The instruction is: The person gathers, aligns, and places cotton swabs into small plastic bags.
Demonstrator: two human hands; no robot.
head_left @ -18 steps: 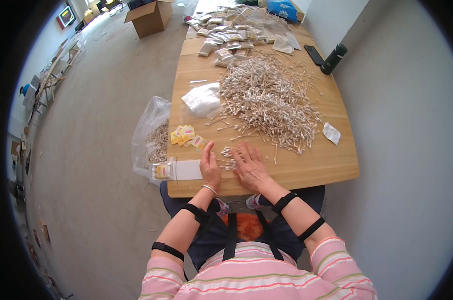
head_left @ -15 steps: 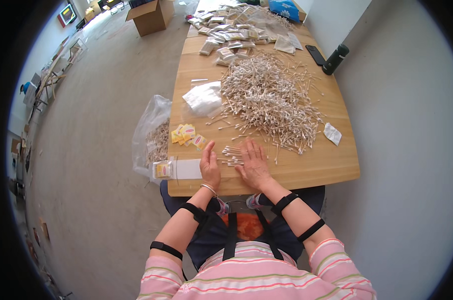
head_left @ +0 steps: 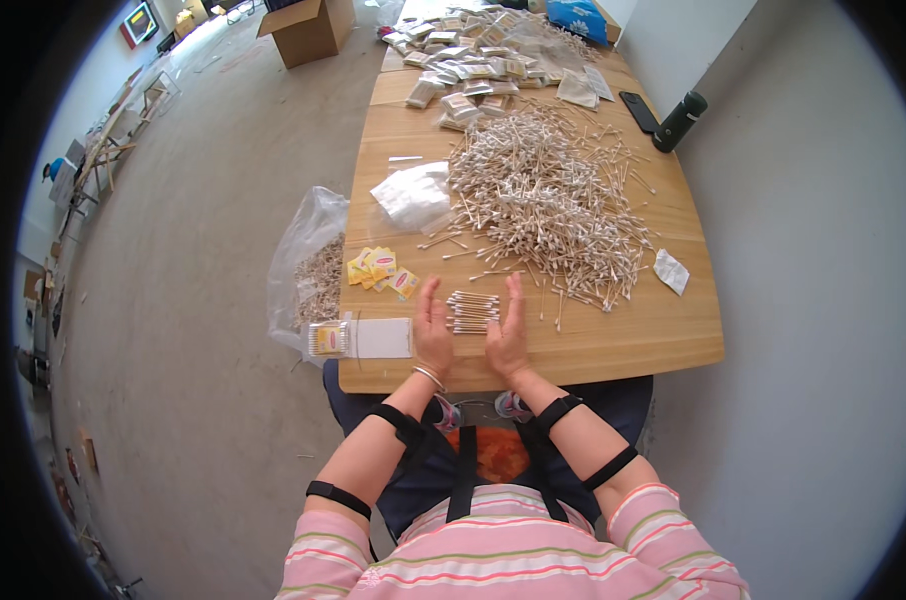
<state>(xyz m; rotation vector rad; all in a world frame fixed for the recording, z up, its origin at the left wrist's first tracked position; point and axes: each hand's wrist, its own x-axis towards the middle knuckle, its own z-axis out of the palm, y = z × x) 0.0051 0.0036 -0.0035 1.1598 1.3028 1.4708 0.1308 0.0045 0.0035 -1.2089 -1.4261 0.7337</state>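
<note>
Bare floor and pale walls surround a wooden counter (head_left: pixel 623 345) in the head view. Left hand (head_left: pixel 434 328) and right hand (head_left: pixel 509 332) stand apart, fingers straight, palms facing, with a small row of cotton swabs (head_left: pixel 473 312) between them; contact at its ends is unclear. A clear packet (head_left: pixel 330 338) at the left edge contains swabs and a yellow card. Beside the counter, a translucent bag (head_left: pixel 303 225) holds more swabs; filled packets (head_left: pixel 463 72) lie heaped at the far end.
</note>
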